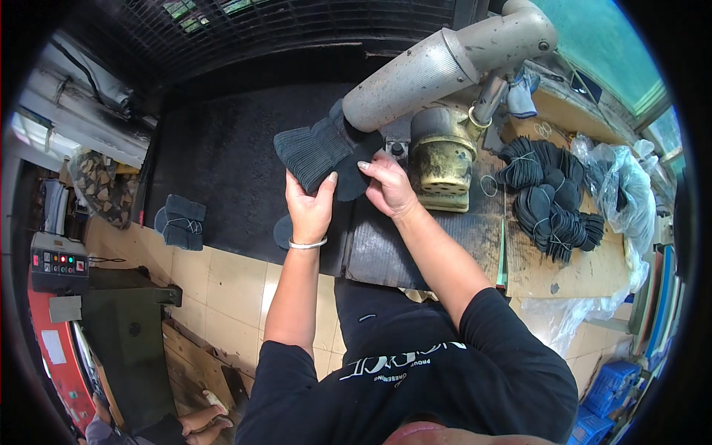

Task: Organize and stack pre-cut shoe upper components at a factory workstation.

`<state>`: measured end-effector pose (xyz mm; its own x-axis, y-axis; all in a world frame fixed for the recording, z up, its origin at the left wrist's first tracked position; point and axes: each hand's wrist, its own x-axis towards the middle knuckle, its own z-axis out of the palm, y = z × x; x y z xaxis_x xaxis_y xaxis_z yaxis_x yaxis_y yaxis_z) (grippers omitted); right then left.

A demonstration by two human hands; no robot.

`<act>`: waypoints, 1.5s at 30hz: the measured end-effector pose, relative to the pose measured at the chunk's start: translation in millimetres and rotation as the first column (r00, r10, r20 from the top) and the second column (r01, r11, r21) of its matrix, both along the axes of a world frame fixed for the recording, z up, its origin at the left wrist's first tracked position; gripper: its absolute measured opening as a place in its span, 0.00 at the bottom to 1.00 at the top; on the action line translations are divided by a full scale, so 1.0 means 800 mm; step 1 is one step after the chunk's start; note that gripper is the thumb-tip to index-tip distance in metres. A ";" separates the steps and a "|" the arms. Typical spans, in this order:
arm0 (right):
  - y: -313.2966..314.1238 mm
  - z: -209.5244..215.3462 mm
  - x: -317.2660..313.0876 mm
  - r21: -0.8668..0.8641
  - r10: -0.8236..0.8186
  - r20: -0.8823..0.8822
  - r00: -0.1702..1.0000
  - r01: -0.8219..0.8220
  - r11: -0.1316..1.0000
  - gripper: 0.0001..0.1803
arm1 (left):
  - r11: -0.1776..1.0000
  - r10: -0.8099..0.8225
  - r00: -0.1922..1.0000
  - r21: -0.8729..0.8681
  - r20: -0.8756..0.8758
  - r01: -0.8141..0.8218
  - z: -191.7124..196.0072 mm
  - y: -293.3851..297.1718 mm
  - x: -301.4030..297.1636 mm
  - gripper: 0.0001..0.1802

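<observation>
A thick stack of thin dark grey pads (310, 154), fanned so that its ribbed edges show, is held up over the black work table (222, 141). My left hand (308, 208) is closed on the stack's near edge, thumb on top. My right hand (389, 185) pinches the stack's right side, where rounded dark ends show. Directly above the stack's right part is the open end of a wide grey metal tube (411, 78), which hides some of it. A loose round dark pad (283, 231) lies at the table's front edge, beside my left wrist.
A stained yellowish metal machine base (443, 163) stands right of my right hand. Tied bundles of dark pads (552, 196) and clear plastic bags (619, 174) lie farther right. Another tied bundle (182, 221) sits at the table's left front. A red machine with a control panel (59, 261) stands left.
</observation>
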<state>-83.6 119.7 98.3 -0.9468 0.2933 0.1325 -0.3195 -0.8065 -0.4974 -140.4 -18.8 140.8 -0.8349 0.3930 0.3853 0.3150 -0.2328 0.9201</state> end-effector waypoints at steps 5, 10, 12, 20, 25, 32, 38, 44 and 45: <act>-0.002 -0.020 0.002 0.012 0.030 0.004 1.000 -0.030 0.999 0.10 | 0.999 -0.016 1.000 0.028 0.020 0.015 -0.007 -0.011 0.009 0.25; -0.008 -0.012 0.015 0.000 0.030 0.024 0.999 -0.030 1.000 0.12 | 0.999 -0.035 0.999 0.032 0.014 0.034 -0.015 -0.015 0.013 0.25; -0.005 -0.016 0.016 -0.004 0.020 0.024 1.000 -0.020 1.000 0.12 | 0.999 -0.046 0.999 0.026 0.008 0.045 -0.015 -0.012 0.013 0.25; 0.013 -0.006 0.012 -0.056 -0.044 0.055 0.998 0.047 0.997 0.16 | 0.996 -0.083 0.996 -0.011 0.018 0.083 -0.015 0.023 -0.003 0.27; 0.024 -0.010 0.004 -0.070 -0.078 0.029 0.997 0.080 0.994 0.18 | 0.994 -0.107 0.993 0.005 0.053 0.107 -0.009 0.035 -0.009 0.27; 0.016 -0.011 0.015 -0.040 -0.053 0.035 0.998 0.054 0.998 0.19 | 0.997 -0.078 0.996 0.001 0.054 0.078 -0.022 0.022 0.001 0.27; 0.008 -0.019 0.019 -0.007 -0.008 0.014 1.000 0.008 1.000 0.19 | 0.998 -0.059 0.998 -0.002 0.035 0.059 -0.032 0.005 0.007 0.26; 0.002 -0.018 0.026 -0.001 0.028 -0.002 1.000 -0.028 1.000 0.18 | 0.999 -0.045 0.999 0.009 0.031 0.045 -0.037 -0.004 0.015 0.24; 0.000 -0.018 0.027 -0.010 0.036 0.012 0.999 -0.036 0.999 0.18 | 0.999 -0.040 0.999 0.011 0.027 0.040 -0.039 -0.006 0.016 0.24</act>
